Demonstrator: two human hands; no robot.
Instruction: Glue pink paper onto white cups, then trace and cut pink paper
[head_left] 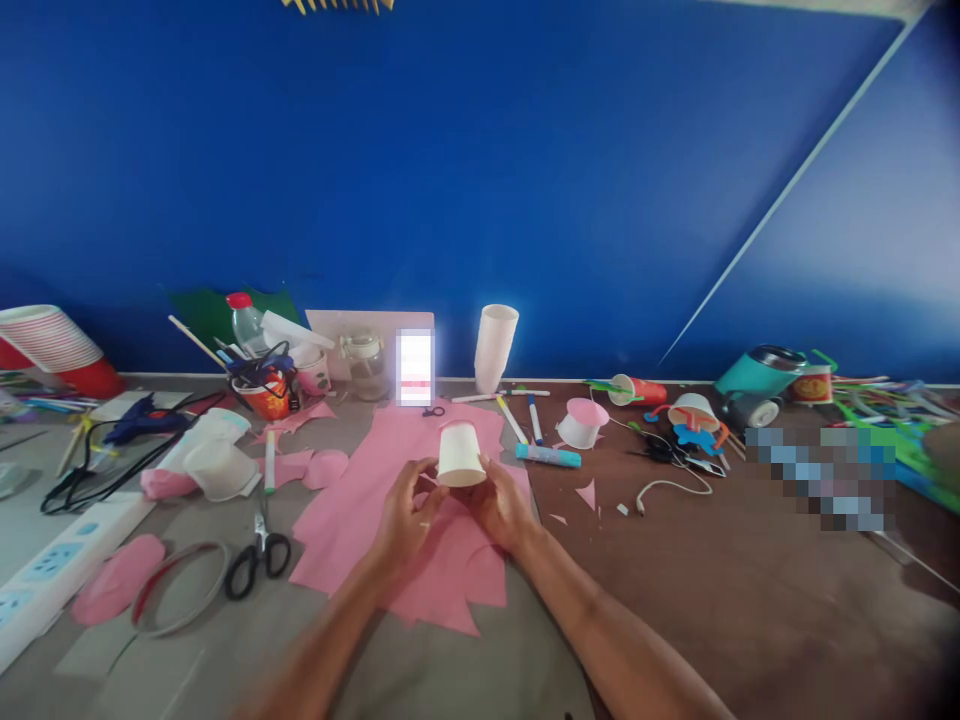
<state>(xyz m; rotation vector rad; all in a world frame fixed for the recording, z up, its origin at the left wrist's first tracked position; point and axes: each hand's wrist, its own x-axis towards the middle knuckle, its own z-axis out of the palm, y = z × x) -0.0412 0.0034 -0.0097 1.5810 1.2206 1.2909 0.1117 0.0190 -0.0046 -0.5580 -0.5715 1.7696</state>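
A white paper cup is held between both hands over a large jagged sheet of pink paper. My left hand grips its left side with the fingertips. On the cup's right side, my right hand has its fingers closed against the wall. Some pink shows along the cup's top edge. Another white cup with a pink disc on top stands to the right, near a light-blue marker.
Black-handled scissors, a tape roll and a power strip lie at left. A bright phone and a tall cup stack stand behind. Cables, pipe cleaners and a teal can are at right.
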